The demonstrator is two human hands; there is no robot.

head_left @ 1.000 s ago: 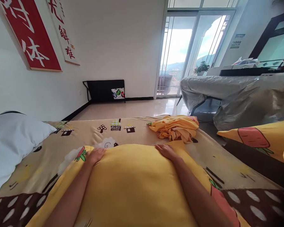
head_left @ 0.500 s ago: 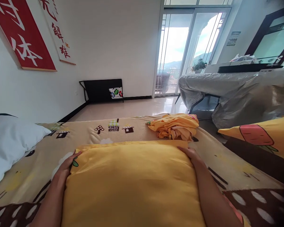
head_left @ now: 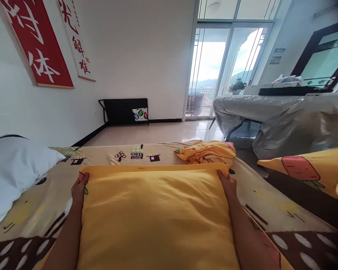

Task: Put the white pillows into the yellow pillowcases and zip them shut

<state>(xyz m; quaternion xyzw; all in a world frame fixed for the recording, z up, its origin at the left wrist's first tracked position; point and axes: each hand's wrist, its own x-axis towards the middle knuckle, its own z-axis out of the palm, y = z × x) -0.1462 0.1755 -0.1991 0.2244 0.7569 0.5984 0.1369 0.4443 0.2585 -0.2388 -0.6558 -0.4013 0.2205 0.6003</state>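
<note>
A large yellow pillow (head_left: 157, 217) fills the lower middle of the frame, lying on the patterned bedspread (head_left: 270, 202). The left hand (head_left: 79, 188) clasps its far left corner and the right hand (head_left: 228, 183) its far right corner, fingers curled round the edges, so the step in hand looks like squaring the cased pillow; a next move would call for an even pull at both corners. At the left edge lies a white pillow (head_left: 14, 168), and just beyond the yellow one a crumpled yellow cloth (head_left: 208, 152). At the right edge sits a carrot-print cushion (head_left: 307, 168). In the upper left hang a red banner (head_left: 36, 45) and a white scroll (head_left: 76, 37), both bearing Chinese characters, cut off by the frame. A wall notice (head_left: 275, 56) at upper right is too small to read.
</note>
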